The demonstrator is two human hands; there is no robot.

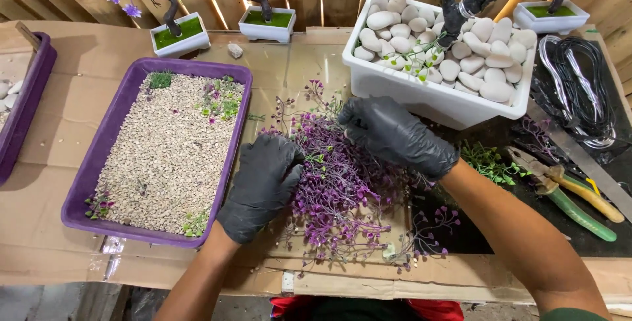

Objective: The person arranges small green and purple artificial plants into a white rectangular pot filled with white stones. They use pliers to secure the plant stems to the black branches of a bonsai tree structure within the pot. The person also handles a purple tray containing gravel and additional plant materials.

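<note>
Both gloved hands are curled into the sprigs (342,189), a wiry purple heap mid-table: left hand (263,183) palm-down with fingers pressed into its left side, right hand (395,133) pinching stems at the far edge. Left sits a purple tray (92,163) of gritty gravel; far right, a white tub (421,100) of smooth pebbles.

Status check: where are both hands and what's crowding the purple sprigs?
Left hand and right hand, both gloved, down on the purple sprigs. Grip unclear. Gravel tray left, white tub of stones right, pliers far right.
</note>
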